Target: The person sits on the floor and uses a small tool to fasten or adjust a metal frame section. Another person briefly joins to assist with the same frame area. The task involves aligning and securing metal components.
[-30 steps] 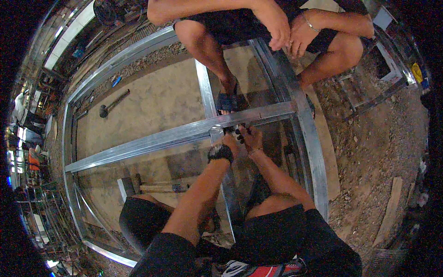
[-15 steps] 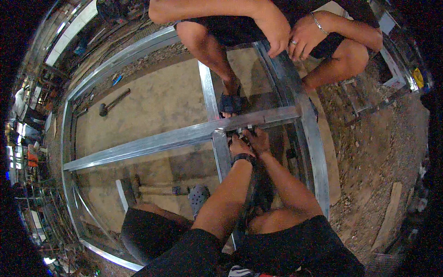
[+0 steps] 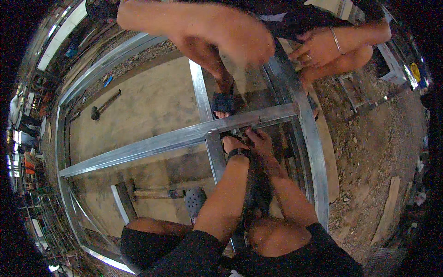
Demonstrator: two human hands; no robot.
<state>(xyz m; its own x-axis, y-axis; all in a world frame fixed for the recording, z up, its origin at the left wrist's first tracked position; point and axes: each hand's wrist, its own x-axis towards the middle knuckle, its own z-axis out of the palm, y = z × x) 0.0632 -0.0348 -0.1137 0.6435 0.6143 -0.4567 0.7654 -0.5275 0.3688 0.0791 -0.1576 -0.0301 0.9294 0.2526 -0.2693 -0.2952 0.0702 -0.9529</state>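
Observation:
My left hand (image 3: 234,144), with a dark band at the wrist, and my right hand (image 3: 260,143) are close together just below the crossbar (image 3: 184,137) of a shiny metal frame. Both have curled fingers around a small dark piece that I cannot make out. A short metal upright (image 3: 215,159) meets the crossbar beside my left hand. Across from me, a co-worker's blurred hand (image 3: 249,44) is over the frame's far side; the co-worker's other hand (image 3: 318,48) wears a ring and a bracelet.
A mallet (image 3: 105,105) lies on the brown board inside the frame. Nearer, a long-handled hammer (image 3: 154,193) lies beside my grey clog (image 3: 195,202). The co-worker's sandalled foot (image 3: 223,105) stands beyond the crossbar. Gravel and a wooden strip (image 3: 387,210) are at right.
The co-worker's left-side arm has swung nearer, and the two hands have come apart. My hands stay under the crossbar with slightly shifted fingers. The view has shifted a little.

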